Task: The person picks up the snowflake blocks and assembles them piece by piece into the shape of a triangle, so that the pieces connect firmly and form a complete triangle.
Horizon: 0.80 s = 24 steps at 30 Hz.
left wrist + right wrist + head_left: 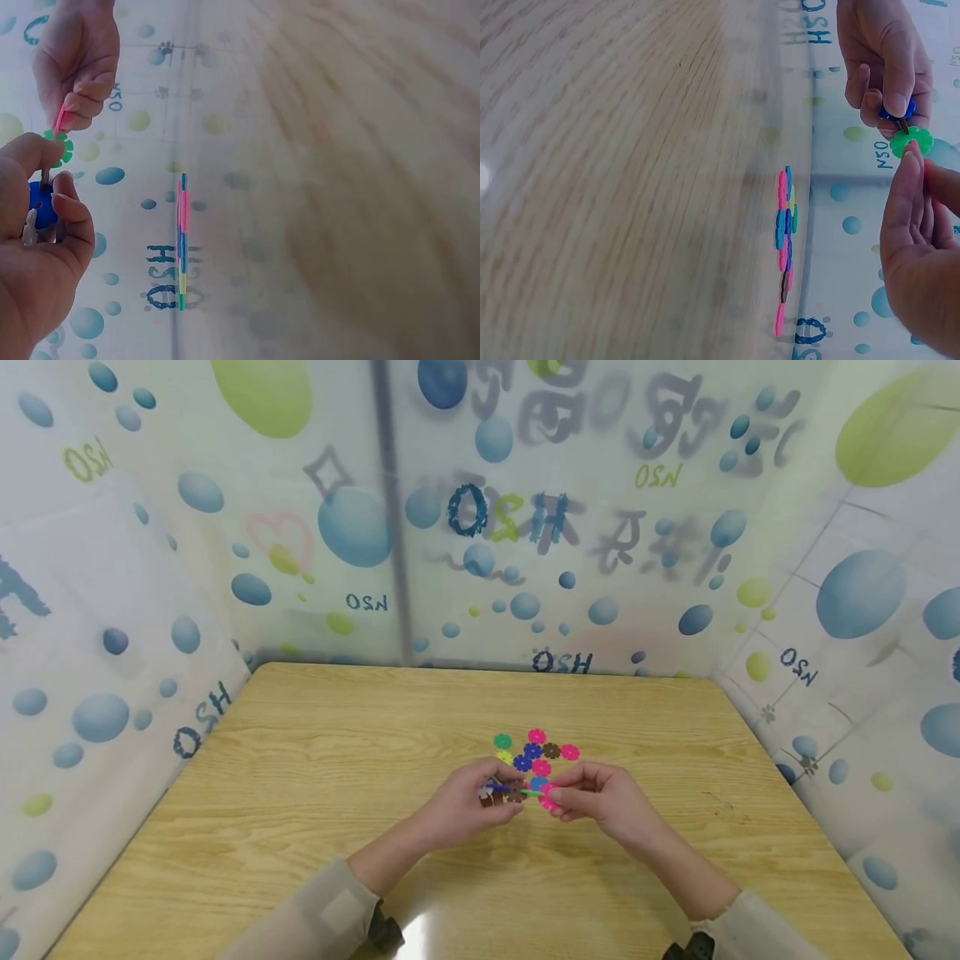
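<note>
A joined bunch [514,790] looks partly made, with loose discs [537,737] left over.
The left hand [467,803] pinches the bunch above the tabletop [300,760]; a blue disc [43,211], a brown disc [516,793] and a green disc [912,142] are on it. The right hand [617,803] pinches a pink disc [548,798] at the green disc, but I can't tell if it is pushed all the way in. The loose discs lie flat past both hands, toward the tabletop's far edge, not joined yet.
</note>
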Each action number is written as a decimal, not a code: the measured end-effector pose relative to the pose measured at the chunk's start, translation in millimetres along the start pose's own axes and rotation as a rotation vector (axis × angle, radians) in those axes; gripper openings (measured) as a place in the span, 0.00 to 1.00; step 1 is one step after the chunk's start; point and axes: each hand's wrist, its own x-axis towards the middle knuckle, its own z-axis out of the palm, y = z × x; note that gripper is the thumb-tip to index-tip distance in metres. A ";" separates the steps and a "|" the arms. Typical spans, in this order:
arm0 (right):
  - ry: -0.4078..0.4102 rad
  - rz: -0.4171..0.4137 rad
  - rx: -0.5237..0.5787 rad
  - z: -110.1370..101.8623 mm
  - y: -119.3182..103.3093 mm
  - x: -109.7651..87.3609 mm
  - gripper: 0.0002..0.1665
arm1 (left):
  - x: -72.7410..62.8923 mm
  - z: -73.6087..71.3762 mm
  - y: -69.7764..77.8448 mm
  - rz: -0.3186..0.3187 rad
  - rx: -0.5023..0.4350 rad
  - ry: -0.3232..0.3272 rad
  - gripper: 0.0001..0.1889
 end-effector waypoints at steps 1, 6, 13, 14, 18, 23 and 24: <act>0.002 -0.002 -0.001 0.3 -0.3 0.1 0.19 | 0.2 0.3 0.3 -0.002 -0.007 0.000 0.17; 0.015 -0.004 -0.003 2.6 -2.1 0.1 0.20 | 0.8 2.3 1.3 -0.009 -0.024 0.010 0.16; 0.035 0.010 0.014 7.0 -1.4 1.5 0.19 | 0.7 2.6 0.8 -0.015 -0.021 0.019 0.17; 0.034 0.011 0.020 7.5 -0.9 1.9 0.19 | 0.3 2.4 0.8 -0.016 -0.021 0.019 0.17; 0.042 0.017 0.033 9.0 1.7 3.1 0.18 | -0.3 1.7 0.7 -0.019 -0.026 0.020 0.17; 0.060 0.025 0.024 9.8 3.0 1.4 0.19 | -1.0 1.4 1.3 -0.010 -0.022 0.019 0.18; 0.064 0.023 0.023 10.0 3.1 0.7 0.19 | -1.4 0.9 1.9 -0.011 -0.020 0.019 0.18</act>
